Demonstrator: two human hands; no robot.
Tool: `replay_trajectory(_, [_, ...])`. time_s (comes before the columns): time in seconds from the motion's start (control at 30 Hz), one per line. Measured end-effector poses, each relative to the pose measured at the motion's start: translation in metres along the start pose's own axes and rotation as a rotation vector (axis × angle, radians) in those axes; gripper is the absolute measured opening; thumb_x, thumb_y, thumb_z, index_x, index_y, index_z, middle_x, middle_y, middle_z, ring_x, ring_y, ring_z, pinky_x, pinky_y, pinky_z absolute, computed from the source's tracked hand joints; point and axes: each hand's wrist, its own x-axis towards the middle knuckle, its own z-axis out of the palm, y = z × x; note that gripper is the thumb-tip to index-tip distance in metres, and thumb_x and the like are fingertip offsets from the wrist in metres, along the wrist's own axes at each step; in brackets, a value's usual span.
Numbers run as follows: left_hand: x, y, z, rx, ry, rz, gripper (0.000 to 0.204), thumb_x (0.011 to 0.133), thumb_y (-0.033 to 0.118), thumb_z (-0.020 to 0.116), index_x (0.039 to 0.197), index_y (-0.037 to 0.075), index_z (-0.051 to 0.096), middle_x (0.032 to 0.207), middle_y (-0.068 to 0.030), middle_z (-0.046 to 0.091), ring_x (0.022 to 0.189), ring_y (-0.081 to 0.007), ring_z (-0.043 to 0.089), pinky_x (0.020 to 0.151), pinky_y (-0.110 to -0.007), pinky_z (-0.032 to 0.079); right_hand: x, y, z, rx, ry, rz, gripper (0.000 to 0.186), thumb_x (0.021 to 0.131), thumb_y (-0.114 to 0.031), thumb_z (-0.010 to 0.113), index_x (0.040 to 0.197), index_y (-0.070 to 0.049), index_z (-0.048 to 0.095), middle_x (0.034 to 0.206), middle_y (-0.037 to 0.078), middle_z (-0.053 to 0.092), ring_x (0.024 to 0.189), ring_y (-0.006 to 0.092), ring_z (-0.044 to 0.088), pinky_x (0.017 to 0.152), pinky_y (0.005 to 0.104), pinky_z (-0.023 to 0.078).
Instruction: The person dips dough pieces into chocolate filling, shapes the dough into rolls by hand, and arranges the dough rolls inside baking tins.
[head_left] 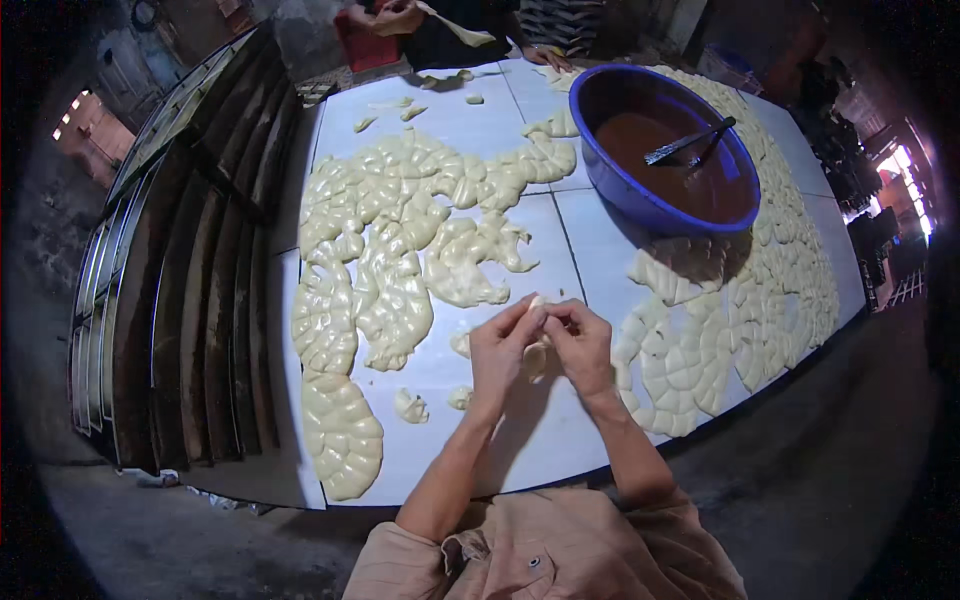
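Note:
My left hand and my right hand meet over the near middle of the table. Both are closed, with thumbs and fingertips pinching a small piece of pale dough between them. More dough shows in the gap below my fingers; whether it hangs from the pinched piece or lies on the table, I cannot tell. Glossy dough pieces lie pressed together in patches left of my hands. Two small lumps, one of them a crumpled dough lump, sit by my left forearm. Flatter dough pieces cover the table's right side.
A blue basin of brown liquid, with a dark-handled tool in it, stands on the white table at the far right. Dark metal racks line the left. Across the table, another person's hand holds a dough strip.

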Motion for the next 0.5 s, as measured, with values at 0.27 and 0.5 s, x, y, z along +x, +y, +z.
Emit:
replay_trajectory(0.27, [0.017,0.021,-0.039,0.109,-0.166,-0.285,0.032,0.094,0.029,0.067,0.113,0.004,0.07,0.097,-0.0038,0.07,0.084,-0.0107,0.066,0.067,-0.025,0.054,-0.026,-0.026,-0.002,0.181,-0.262,-0.002,0.034,0.092,-0.008,0.064,0.125,0.0,0.062,0.099,0.006,0.067,0.081,0.0097,0.059,0.072,0.0247,0.051])
replay_trajectory(0.5, [-0.013,0.019,-0.031,-0.039,-0.222,-0.095,0.026,0.093,0.012,0.067,0.116,0.0,0.068,0.097,-0.0075,0.07,0.08,-0.0123,0.067,0.07,-0.027,0.058,-0.02,0.005,-0.004,-0.048,-0.052,-0.379,0.026,0.089,-0.006,0.069,0.113,-0.003,0.063,0.11,0.011,0.062,0.089,0.0166,0.063,0.073,0.0282,0.053])
